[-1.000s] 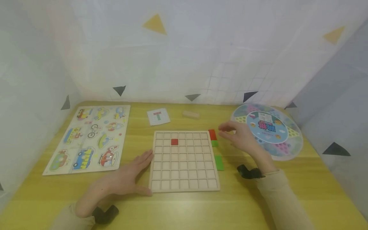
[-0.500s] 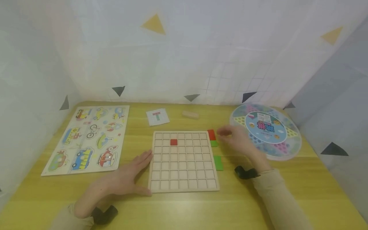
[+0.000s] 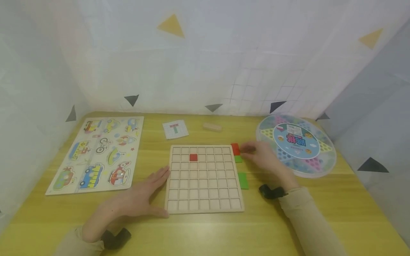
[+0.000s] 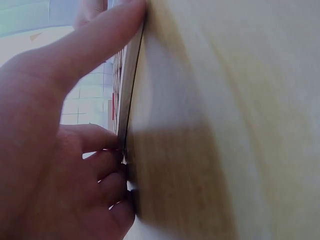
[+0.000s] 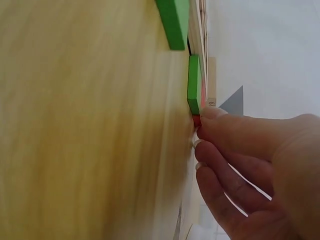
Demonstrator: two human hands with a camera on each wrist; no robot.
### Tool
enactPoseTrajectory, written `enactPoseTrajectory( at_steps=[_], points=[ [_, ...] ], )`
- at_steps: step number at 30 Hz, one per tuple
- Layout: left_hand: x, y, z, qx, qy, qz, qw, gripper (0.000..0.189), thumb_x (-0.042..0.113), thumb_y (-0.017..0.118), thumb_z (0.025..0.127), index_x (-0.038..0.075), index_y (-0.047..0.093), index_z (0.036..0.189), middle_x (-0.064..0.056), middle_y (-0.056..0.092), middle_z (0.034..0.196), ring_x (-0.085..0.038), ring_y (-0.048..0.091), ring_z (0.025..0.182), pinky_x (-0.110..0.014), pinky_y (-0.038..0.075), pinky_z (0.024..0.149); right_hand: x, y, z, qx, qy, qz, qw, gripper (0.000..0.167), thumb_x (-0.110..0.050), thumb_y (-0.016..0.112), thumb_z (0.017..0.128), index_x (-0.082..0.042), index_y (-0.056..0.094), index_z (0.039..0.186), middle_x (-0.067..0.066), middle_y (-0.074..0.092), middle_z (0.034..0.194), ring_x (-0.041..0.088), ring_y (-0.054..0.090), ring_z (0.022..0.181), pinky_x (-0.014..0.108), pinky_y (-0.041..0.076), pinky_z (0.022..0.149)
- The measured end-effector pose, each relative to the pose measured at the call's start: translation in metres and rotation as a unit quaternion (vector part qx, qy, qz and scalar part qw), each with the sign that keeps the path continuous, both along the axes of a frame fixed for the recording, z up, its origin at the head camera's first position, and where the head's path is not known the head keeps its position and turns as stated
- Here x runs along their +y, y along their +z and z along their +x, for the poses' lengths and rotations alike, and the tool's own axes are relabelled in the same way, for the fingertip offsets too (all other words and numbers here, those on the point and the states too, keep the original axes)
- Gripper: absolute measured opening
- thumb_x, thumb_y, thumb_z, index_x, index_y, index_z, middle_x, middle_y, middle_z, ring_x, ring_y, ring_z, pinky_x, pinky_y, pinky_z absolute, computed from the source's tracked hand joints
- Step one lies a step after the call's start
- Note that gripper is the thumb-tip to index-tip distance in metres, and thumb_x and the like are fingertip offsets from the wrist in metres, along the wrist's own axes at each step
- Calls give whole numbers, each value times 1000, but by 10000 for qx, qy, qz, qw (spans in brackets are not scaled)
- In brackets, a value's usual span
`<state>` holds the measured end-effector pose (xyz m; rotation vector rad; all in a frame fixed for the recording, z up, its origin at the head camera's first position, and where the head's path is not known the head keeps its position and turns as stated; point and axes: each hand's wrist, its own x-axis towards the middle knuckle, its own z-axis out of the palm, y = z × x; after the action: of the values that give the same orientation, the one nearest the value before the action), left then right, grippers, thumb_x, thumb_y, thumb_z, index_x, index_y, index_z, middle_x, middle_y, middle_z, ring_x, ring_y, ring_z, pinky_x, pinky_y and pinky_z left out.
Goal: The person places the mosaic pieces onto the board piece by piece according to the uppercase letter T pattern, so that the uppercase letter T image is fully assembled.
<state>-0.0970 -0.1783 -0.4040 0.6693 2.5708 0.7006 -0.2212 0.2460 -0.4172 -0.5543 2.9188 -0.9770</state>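
Observation:
A wooden grid board (image 3: 205, 174) lies in the middle, with one red square tile (image 3: 193, 157) in a cell of its second row from the far edge. My left hand (image 3: 141, 199) rests with spread fingers against the board's left edge; in the left wrist view its thumb (image 4: 100, 42) reaches along that edge. At the far right corner sit red tiles (image 3: 235, 149) with a green tile (image 3: 238, 159) next to them. The right hand (image 3: 261, 156) pinches at the red there with thumb and fingertips, which partly hide it in the right wrist view. Nearer lies another green piece (image 3: 243, 180).
A vehicle picture puzzle (image 3: 96, 153) lies on the left. Behind the board are a small card (image 3: 175, 129) printed with a red and green T and a wooden block (image 3: 212, 127). A round game box (image 3: 296, 142) stands behind the right hand on the table (image 3: 205, 234).
My right hand has moved left, its fingertips closing the gap to the red tiles at the board's right edge. The left hand has stayed at the board's left edge.

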Motion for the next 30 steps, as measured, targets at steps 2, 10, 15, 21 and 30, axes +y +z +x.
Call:
enactPoseTrajectory(
  at_steps=[2,10,15,21,30],
  points=[
    [0,0,0,2,0,-2,10000,121,71,75,71,18,14,162,0,1,169,-35,10,154,-56,20,121,0,0,0,-5,22,-5,10000,25,-12,75,89,-6,73,113,9,75,109,27,69,104,46,54,96],
    [-1,-2,-1,7,-12,-3,10000,121,72,74,72,19,13,162,1,2,169,-35,10,154,-56,20,122,-1,-1,0,-5,50,-49,10000,23,-12,75,89,-7,72,111,8,75,106,26,70,101,45,55,94],
    [-1,-1,0,-14,-12,9,10000,121,71,74,72,19,13,162,1,2,169,-34,10,154,-56,20,122,-1,-2,-1,115,99,-15,9999,23,-13,78,87,-7,73,108,6,75,102,24,70,97,44,56,90],
    [-1,-2,0,0,-5,-5,10000,121,72,73,72,19,13,162,1,2,169,-35,10,154,-56,20,122,0,-3,-1,142,134,18,9998,24,-12,79,86,-6,73,109,6,75,102,24,70,97,44,56,90],
    [-1,1,1,4,-36,115,9999,119,73,72,73,17,15,162,-3,4,169,-38,11,153,-59,20,120,-1,-2,-1,29,70,79,9999,24,-13,80,85,-10,74,108,4,75,101,22,70,95,43,56,89]
  ],
)
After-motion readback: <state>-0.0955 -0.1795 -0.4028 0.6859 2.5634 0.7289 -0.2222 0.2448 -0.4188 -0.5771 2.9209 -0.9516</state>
